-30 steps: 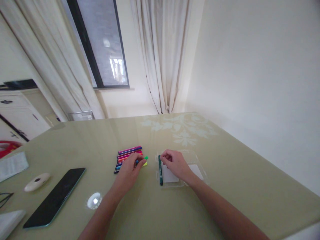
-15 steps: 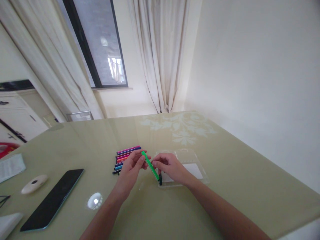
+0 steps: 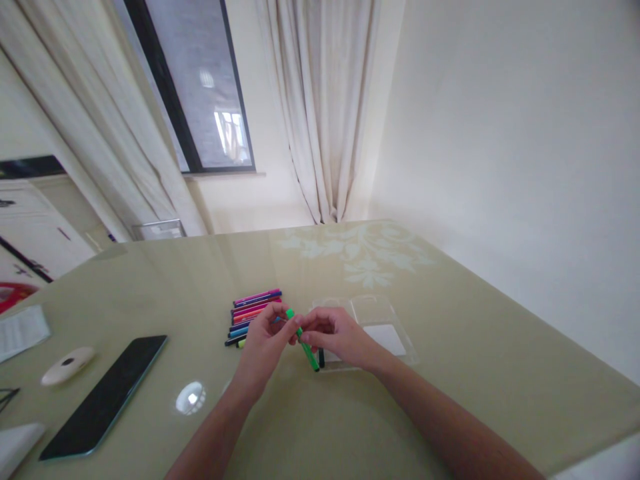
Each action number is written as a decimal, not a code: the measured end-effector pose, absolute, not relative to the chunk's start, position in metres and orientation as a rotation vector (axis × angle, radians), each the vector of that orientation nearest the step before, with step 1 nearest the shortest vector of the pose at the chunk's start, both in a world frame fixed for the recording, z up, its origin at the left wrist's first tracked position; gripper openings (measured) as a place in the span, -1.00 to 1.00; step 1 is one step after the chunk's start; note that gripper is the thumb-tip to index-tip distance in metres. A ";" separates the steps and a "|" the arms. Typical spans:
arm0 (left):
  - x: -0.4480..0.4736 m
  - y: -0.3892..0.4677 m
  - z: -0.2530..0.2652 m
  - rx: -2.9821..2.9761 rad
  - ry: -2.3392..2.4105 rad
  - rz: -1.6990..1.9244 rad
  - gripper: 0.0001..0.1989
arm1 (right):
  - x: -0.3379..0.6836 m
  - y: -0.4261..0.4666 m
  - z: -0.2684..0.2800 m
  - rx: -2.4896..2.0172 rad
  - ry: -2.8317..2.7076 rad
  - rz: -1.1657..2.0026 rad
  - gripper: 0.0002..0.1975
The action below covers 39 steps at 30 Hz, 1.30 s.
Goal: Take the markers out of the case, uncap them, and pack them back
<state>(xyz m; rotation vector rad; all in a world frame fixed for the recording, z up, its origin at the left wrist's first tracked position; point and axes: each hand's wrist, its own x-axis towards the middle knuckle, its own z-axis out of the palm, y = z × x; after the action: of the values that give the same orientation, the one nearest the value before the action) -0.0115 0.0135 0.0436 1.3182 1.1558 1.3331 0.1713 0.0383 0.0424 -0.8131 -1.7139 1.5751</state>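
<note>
A bright green marker [image 3: 309,356] is held at a slant, its green cap toward the upper left and its dark end low. My left hand [image 3: 265,347] is closed, thumb and fingers pinching it near the cap. On its other side my right hand [image 3: 343,339] is also closed, fingertips gripping the middle of the barrel. Beneath the right hand lies a clear plastic case [image 3: 407,347] with a white insert [image 3: 387,340]. A black marker [image 3: 321,359] stands out at the case's left end. Several coloured markers [image 3: 247,313] lie in a row beyond my left hand, partly hidden by it.
To the left, a black tablet-like device [image 3: 105,397] and a cream oval object [image 3: 69,367] rest on the glossy table [image 3: 320,427]. A round clear glass-like piece [image 3: 191,398] sits by my left forearm. A folded sheet [image 3: 23,332] is at the far left.
My left thumb has slid down along the green marker, and my right fingertips have come onto its barrel. The marker's lower end has dropped slightly and its tilt is steeper.
</note>
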 end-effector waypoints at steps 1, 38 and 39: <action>-0.011 0.014 0.043 1.319 1.160 1.331 -0.64 | 0.171 0.038 0.043 -0.807 -1.723 1.571 -0.67; -0.003 -0.001 0.015 2.442 1.267 0.664 -0.37 | 0.197 0.064 0.027 -1.399 -1.756 1.263 -0.80; -0.003 -0.001 0.015 2.452 1.263 0.657 -0.40 | 0.196 0.064 0.028 -1.402 -1.769 1.242 -0.81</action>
<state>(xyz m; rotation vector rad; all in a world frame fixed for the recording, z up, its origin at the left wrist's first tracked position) -0.0031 -0.0013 0.0152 2.4515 1.2632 0.6566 0.1963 0.0639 0.0278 -1.4015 -1.7689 1.2420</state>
